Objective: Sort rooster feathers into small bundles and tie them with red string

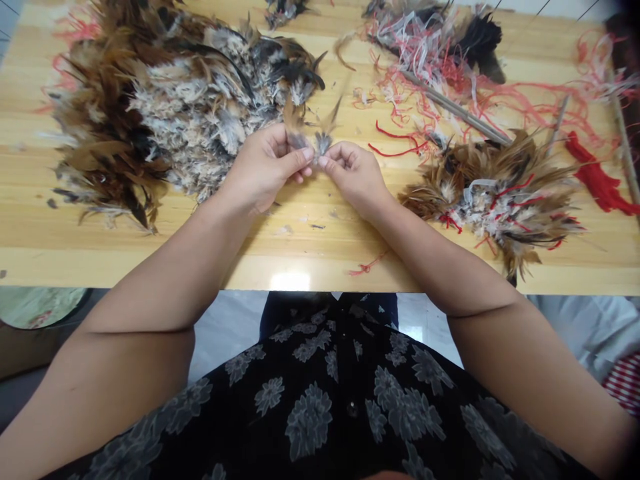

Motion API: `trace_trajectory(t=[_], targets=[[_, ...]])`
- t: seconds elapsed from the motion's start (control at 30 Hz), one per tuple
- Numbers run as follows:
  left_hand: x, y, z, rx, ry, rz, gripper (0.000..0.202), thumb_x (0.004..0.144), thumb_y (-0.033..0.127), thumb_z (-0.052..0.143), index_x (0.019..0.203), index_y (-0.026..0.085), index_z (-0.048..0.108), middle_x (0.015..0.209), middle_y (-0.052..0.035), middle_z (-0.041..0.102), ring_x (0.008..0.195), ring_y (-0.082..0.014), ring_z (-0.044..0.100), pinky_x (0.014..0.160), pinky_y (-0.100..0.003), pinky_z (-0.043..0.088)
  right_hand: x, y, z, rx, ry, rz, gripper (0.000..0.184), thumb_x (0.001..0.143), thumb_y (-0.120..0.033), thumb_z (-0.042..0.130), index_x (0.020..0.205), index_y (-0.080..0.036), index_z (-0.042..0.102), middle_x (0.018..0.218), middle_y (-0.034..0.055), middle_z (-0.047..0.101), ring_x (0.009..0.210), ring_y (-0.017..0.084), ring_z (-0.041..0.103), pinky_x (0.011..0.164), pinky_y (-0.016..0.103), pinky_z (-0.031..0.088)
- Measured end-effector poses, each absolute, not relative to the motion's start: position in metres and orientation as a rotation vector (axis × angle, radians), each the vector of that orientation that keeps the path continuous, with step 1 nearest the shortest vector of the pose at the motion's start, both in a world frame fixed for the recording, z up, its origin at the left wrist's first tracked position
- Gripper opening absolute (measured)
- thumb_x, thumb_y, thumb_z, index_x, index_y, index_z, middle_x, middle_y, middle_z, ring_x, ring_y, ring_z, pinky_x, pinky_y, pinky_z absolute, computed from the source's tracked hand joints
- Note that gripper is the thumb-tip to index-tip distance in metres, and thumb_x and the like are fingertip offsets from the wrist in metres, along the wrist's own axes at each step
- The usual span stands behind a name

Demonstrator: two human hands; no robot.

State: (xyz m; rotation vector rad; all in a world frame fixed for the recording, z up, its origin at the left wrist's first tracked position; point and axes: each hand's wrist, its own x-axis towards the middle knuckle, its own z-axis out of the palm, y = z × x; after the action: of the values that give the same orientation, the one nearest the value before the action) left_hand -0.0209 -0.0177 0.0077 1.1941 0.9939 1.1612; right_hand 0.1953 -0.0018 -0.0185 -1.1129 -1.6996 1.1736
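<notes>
Above the middle of the wooden table, my left hand and my right hand almost meet. Thumb and fingers of the left hand are closed on a small brown-grey feather. A second small feather, grey at its base with a thin brown tip, is pinched in my right hand. Both feathers point away from me. Just left of the left hand lies a big heap of brown, black and whitish feathers. Right of the right hand are bundles of brown feathers with red ties.
On the wooden table, pink and white strings tangle with dark feathers at the back right. A thin stick lies across them. Red yarn is near the right edge. A pink thread scrap lies by the front edge.
</notes>
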Motion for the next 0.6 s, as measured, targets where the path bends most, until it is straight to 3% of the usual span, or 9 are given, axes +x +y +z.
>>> trace_trajectory(t=[0.1,0.23,0.37,0.5,0.6], targets=[[-0.025,-0.016,0.006,1.206,0.955,1.172,0.055,0.1,0.04,0.128,0.102,0.022,0.076,0.086,0.0031,0.078,0.085,-0.0166,0.075,0.078,-0.033,0.057,0.197,-0.001,-0.015,-1.095,-1.643,1.225,0.053,0.114,-0.063,0.099,0.097,-0.024,0.066,0.085,-0.0036,0.059,0.085,0.014,0.054,0.082,0.029,0.048],[-0.026,-0.019,0.013,1.241,0.966,1.154,0.053,0.1,0.039,0.127,0.103,0.022,0.077,0.086,0.0009,0.075,0.095,-0.023,0.078,0.089,-0.038,0.057,0.198,-0.001,-0.009,-1.077,-1.632,1.31,0.058,0.109,-0.063,0.104,0.091,-0.024,0.065,0.08,-0.0048,0.053,0.081,0.014,0.05,0.076,0.028,0.042],[-0.029,-0.016,0.01,1.34,0.923,1.147,0.061,0.092,0.06,0.129,0.1,0.025,0.08,0.085,-0.0022,0.074,0.096,-0.0283,0.079,0.087,-0.043,0.06,0.199,-0.004,-0.003,-1.044,-1.61,1.39,0.058,0.106,-0.061,0.107,0.09,-0.023,0.067,0.077,-0.0053,0.051,0.079,0.013,0.046,0.073,0.028,0.037],[-0.035,-0.004,0.0,1.437,0.805,1.118,0.075,0.076,0.081,0.13,0.097,0.027,0.082,0.092,-0.0036,0.078,0.087,-0.025,0.073,0.08,-0.043,0.059,0.201,-0.006,0.002,-1.003,-1.605,1.477,0.061,0.101,-0.067,0.11,0.089,-0.022,0.07,0.074,-0.006,0.05,0.078,0.013,0.043,0.07,0.028,0.032],[-0.037,0.0,-0.001,1.494,0.776,1.101,0.077,0.077,0.086,0.128,0.098,0.028,0.082,0.088,-0.0023,0.077,0.091,-0.027,0.075,0.086,-0.045,0.062,0.204,-0.006,0.007,-0.933,-1.626,1.543,0.066,0.097,-0.072,0.112,0.089,-0.021,0.07,0.073,-0.0067,0.051,0.077,0.012,0.044,0.068,0.028,0.033]])
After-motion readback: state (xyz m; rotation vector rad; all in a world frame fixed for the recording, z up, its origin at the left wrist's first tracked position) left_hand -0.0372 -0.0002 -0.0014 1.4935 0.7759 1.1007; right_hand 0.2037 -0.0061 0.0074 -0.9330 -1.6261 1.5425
